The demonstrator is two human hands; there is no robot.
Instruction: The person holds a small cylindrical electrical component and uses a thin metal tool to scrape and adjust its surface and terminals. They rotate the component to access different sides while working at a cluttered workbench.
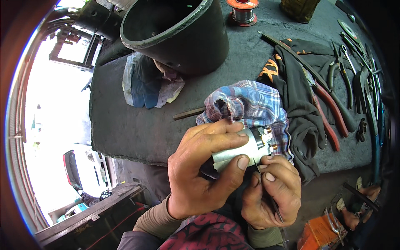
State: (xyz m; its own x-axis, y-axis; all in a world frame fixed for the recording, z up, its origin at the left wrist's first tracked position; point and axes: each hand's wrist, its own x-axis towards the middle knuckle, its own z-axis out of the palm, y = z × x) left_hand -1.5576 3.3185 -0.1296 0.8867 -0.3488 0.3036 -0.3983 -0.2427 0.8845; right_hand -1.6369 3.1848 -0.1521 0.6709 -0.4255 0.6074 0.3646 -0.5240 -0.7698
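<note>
My left hand [208, 162] is wrapped round a silver metal cylinder [246, 149], thumb in front and fingers over the top. At the cylinder's right end, a dark cap carries copper-coloured threaded studs [273, 147] with nuts, much like a starter solenoid. Pinched in my right hand [275, 191] is a thin dark metal pick [278, 212]; its narrow tip meets the cylinder's lower edge near the cap. A blue plaid cloth [250, 100] lies bunched just behind the cylinder. What is under the left palm stays hidden.
A black bucket [187, 46] stands on the dark workbench [121, 129], near a solder spool [243, 16]. To the right lie a dark garment [304, 121], red-handled pliers [333, 108] and several other hand tools. Another person's feet [350, 216] show beside an orange box [318, 233] at lower right.
</note>
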